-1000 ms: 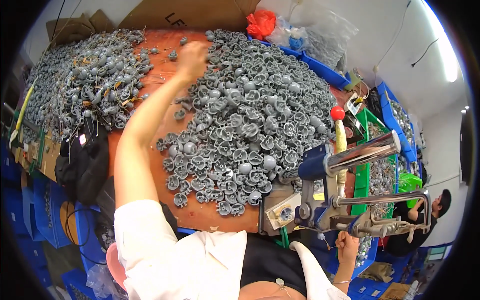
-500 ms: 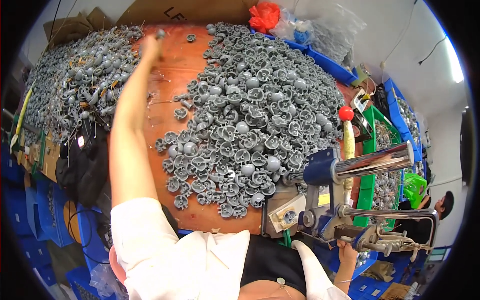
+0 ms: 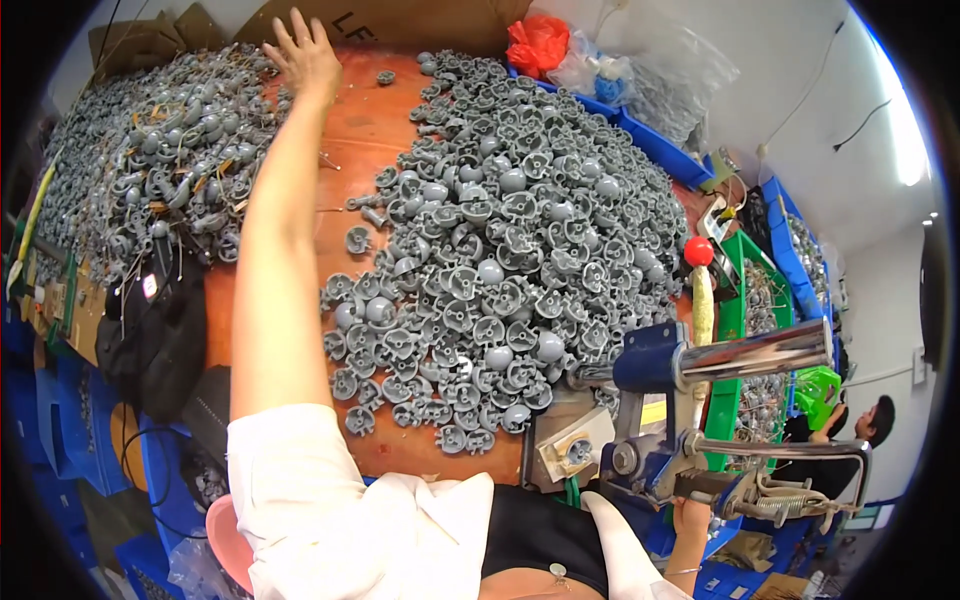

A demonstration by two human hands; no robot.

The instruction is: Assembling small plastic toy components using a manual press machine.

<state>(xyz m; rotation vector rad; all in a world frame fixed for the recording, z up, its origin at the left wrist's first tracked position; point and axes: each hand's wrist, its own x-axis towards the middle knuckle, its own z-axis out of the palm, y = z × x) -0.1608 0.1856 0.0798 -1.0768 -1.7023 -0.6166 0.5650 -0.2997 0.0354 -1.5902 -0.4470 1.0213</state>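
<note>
My left hand [image 3: 308,65] is stretched far forward at the back of the orange tabletop [image 3: 370,118]. Its fingers are spread, with nothing seen in them, beside the heap of grey parts with thin wires [image 3: 185,140]. To the right of that arm lies a large heap of loose grey cup-shaped plastic parts [image 3: 520,230]. My right hand [image 3: 690,522] is low at the right, beneath a blue and chrome hand press [image 3: 645,400]. The press hides its fingers, so their grip does not show. A small metal fixture [image 3: 578,450] sits at the press's left.
Beyond the press stand a green bin [image 3: 733,300] and a blue bin [image 3: 797,235] of small parts. A red ball knob [image 3: 698,251] tops an upright rod. A red plastic bag [image 3: 538,45] lies at the back. Another person [image 3: 850,440] is at the far right.
My left hand held a small grey part; its fingers have since opened and spread, and the part is no longer seen in them. The right hand stays under the press.
</note>
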